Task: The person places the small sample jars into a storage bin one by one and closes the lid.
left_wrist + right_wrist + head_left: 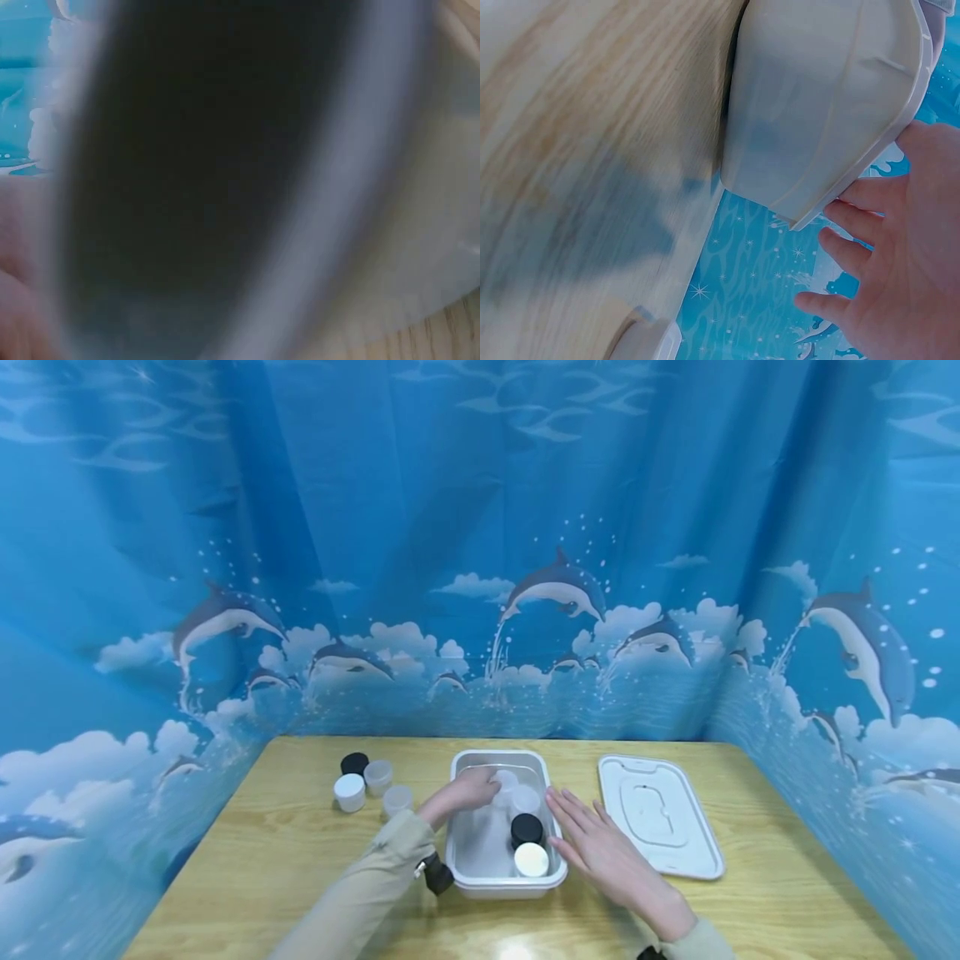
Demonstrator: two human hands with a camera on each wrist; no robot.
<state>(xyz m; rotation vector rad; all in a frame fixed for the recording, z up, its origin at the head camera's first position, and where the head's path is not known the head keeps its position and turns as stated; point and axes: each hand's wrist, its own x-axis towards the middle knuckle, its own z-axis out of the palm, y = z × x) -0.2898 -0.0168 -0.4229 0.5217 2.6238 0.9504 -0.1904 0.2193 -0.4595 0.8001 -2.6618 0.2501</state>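
Note:
A white rectangular plastic container (468, 860) stands mid-table. My left hand (472, 787) reaches over its left side, fingers curled and pinching a clear plastic cup (507, 780) near the far end. Inside, along the right wall, are another clear cup (525, 800), a black-lidded jar (527, 829) and a white-lidded jar (531, 860). My right hand (600, 852) is spread with straight fingers against the container's right rim; the right wrist view shows its fingertips (847, 196) right at the edge. A blurred dark shape (202, 165) fills most of the left wrist view.
On the left of the wooden table (285, 860) stand a black-topped jar (355, 764), a white-topped jar (349, 792) and two clear cups (378, 775). A flat white lid (660, 814) lies to the right. Blue dolphin-print curtain (420, 568) surrounds the table's back and sides.

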